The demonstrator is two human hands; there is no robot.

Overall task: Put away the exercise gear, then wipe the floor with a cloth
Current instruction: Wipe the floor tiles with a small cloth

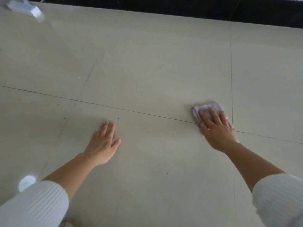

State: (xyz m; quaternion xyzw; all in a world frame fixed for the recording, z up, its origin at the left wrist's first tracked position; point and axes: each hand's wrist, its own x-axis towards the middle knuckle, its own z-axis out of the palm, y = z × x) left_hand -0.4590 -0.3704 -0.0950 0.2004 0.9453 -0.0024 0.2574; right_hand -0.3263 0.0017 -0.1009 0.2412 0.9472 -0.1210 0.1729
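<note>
A small folded grey cloth (207, 108) lies on the pale tiled floor (147, 71), right of centre, across a tile joint. My right hand (216, 128) presses flat on the cloth with straight, spread fingers and covers its near half. My left hand (103, 143) rests palm down on the bare floor to the left, fingers straight, holding nothing. Both forearms come out of white ribbed sleeves. No exercise gear is in view.
A dark wall base (213, 12) runs along the far edge of the floor. A blurred white object (24, 9) sits at the top left corner. Small dark specks (167, 173) dot the tiles near my arms. A bright reflection (27, 182) shines at lower left.
</note>
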